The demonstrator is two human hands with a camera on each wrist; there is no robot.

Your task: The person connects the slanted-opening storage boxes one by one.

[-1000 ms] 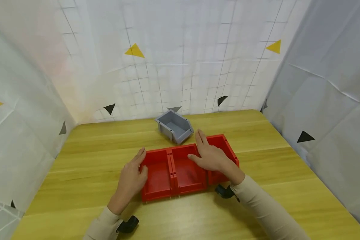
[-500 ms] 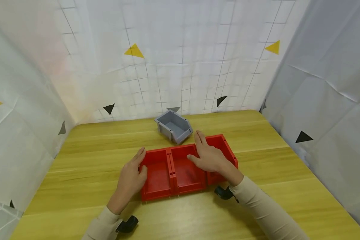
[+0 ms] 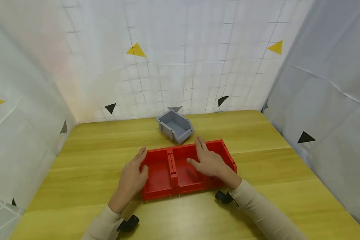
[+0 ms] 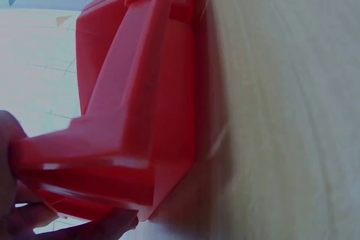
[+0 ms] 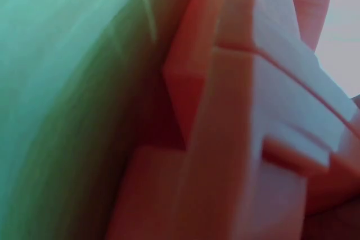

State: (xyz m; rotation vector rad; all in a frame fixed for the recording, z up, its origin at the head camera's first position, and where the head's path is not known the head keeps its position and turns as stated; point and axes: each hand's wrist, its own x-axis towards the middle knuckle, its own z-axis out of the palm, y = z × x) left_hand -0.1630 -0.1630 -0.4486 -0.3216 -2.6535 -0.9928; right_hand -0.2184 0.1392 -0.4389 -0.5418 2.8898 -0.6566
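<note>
Three red plastic bins stand side by side on the table: a left bin (image 3: 158, 173), a middle bin (image 3: 187, 173) and a right bin (image 3: 217, 146). My left hand (image 3: 131, 178) is on the outer wall of the left bin, thumb over the rim and fingers along the outside. The left wrist view shows the thumb and fingers either side of that bin's red wall (image 4: 129, 71). My right hand (image 3: 211, 163) lies across the wall between the middle and right bins, its fingers straight and thumb spread over the middle bin. Red bin fronts (image 5: 219, 111) fill much of the right wrist view.
A grey bin (image 3: 175, 126) sits behind the red row, turned at an angle. Beneath everything is a wooden table (image 3: 267, 173). White sheets (image 3: 180, 50) with yellow and black triangles hang at the back and both sides.
The right bin has shifted toward me, its front now lined up with the other two. My right hand has come slightly nearer along with it. My left hand keeps its place.
</note>
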